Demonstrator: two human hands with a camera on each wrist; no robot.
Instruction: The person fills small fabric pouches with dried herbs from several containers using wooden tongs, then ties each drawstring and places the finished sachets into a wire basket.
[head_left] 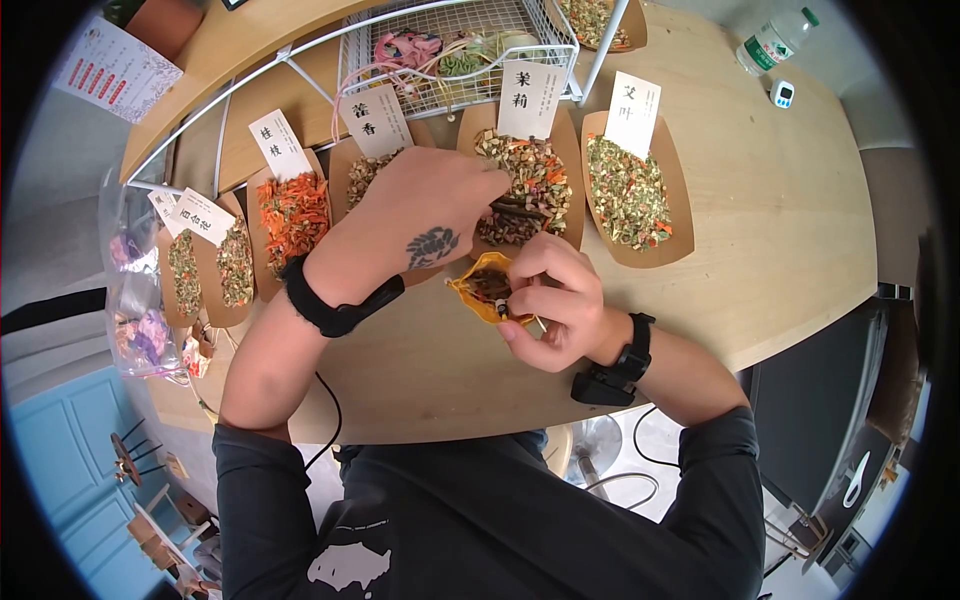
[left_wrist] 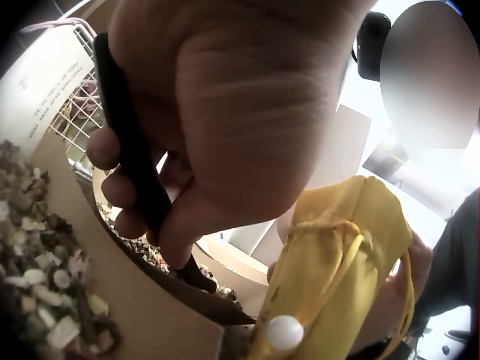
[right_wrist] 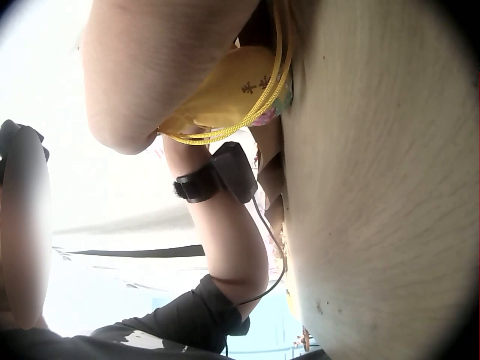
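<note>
My left hand (head_left: pixel 415 215) grips a dark handle (left_wrist: pixel 131 142) over the paper tray of mixed dried herbs (head_left: pixel 535 165) with the 茉莉 card. The tool's dark end (head_left: pixel 520 213) lies low in that tray, against the herbs. My right hand (head_left: pixel 560 305) pinches the rim of a yellow drawstring pouch (head_left: pixel 478 310) just in front of the tray. The pouch's mouth is open and dark material shows inside. In the left wrist view the pouch (left_wrist: pixel 322 277) stands upright with its cord and a white bead (left_wrist: pixel 284 332) hanging; in the right wrist view printing shows on it (right_wrist: pixel 232 90).
Several more herb trays stand in a row: orange pieces (head_left: pixel 293 215) to the left, a green mix (head_left: pixel 630 195) to the right. Behind them is a white wire basket (head_left: pixel 450 85) with small pouches. A bottle (head_left: pixel 775 42) and a small timer (head_left: pixel 783 94) stand at the back right.
</note>
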